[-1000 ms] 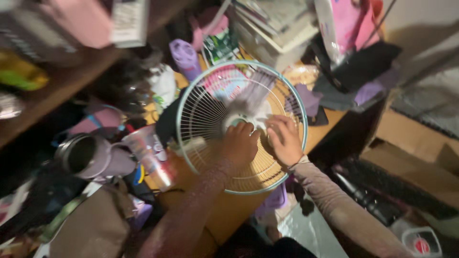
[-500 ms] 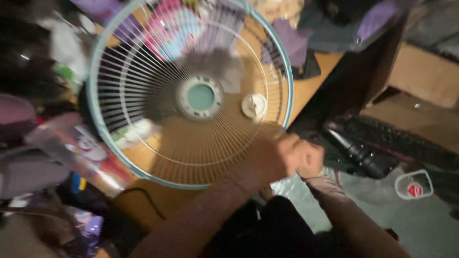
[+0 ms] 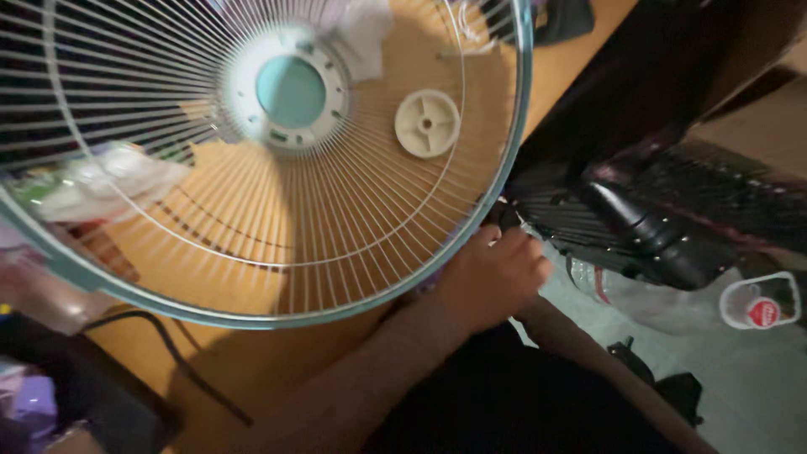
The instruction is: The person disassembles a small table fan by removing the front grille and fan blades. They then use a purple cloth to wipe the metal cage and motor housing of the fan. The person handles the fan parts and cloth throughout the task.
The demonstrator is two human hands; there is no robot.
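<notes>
The fan guard lies flat on the table, overhanging its right edge. The left hand curls closed at the guard's teal rim, lower right. The right hand is hidden beneath it; its grip cannot be told.

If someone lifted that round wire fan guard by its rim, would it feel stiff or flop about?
The fan guard is thin wire spokes inside a teal rim, so probably light and slightly springy, not floppy. Lying flat on the wooden table, it seems unlikely to roll, though it may slide.
</notes>
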